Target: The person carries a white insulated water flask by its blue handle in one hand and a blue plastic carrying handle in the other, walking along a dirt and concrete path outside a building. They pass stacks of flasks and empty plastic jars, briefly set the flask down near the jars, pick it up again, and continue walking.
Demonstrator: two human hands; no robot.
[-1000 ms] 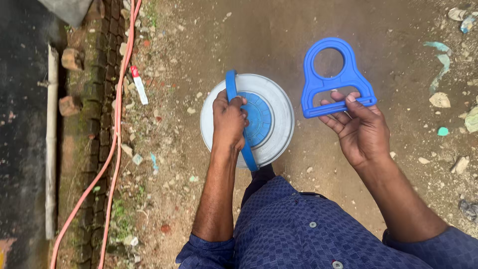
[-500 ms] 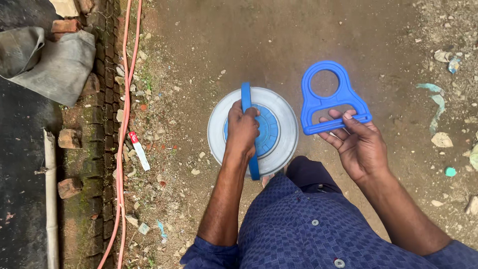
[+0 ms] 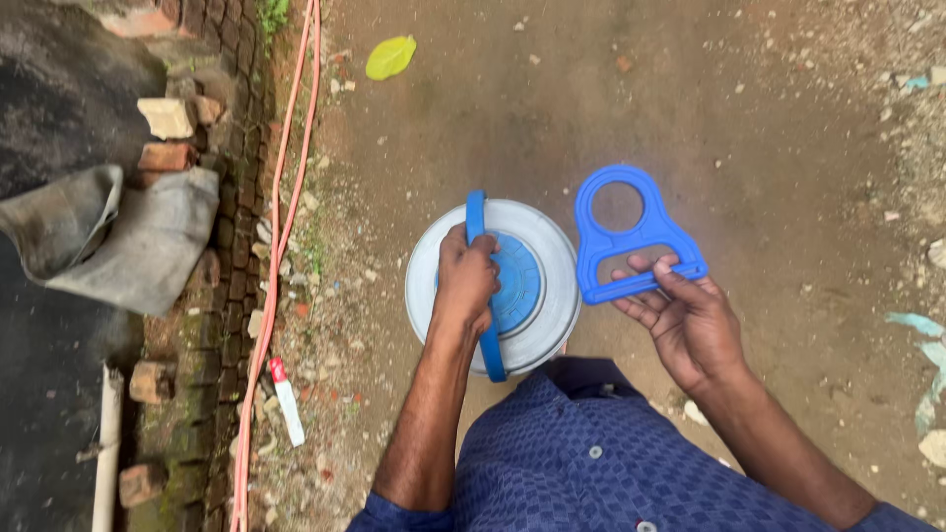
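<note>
Sacking, far left: grey sack (image 3: 138, 236) slumped over loose bricks (image 3: 168, 118) at the ground's edge; well apart from the work, no concern.
Hose: orange hose (image 3: 279, 246) running top to bottom along the brick edging, near a small red-and-white tube (image 3: 286, 399); worth keeping feet off both when shifting.
Jug: white water jug (image 3: 552, 271) seen from above, blue cap (image 3: 517, 281) at its centre, standing on bare dirt ground (image 3: 749, 128) just in front of the knees.
Left hand: left hand (image 3: 465, 281) clenched round the blue carry strap (image 3: 476, 217) that crosses the jug top; wrapped fully over, knuckles up.
Grip advice, left: best kept centred over the cap, so the jug hangs level rather than tipping; arm straight, load taken close to the body.
Right hand: right hand (image 3: 690, 320) grasping the lower bar of a blue plastic handle (image 3: 631, 241), fingers curled under, thumb on top; ring end pointing away, clear of the jug.
Grip advice, right: firmer hold toward the middle of the bar likely steadier; ring probably meant for the neck, so squaring it to the cap first seems wise.
Risk: loose stones and uneven ground; a tilted jug could slip through the strap.
</note>
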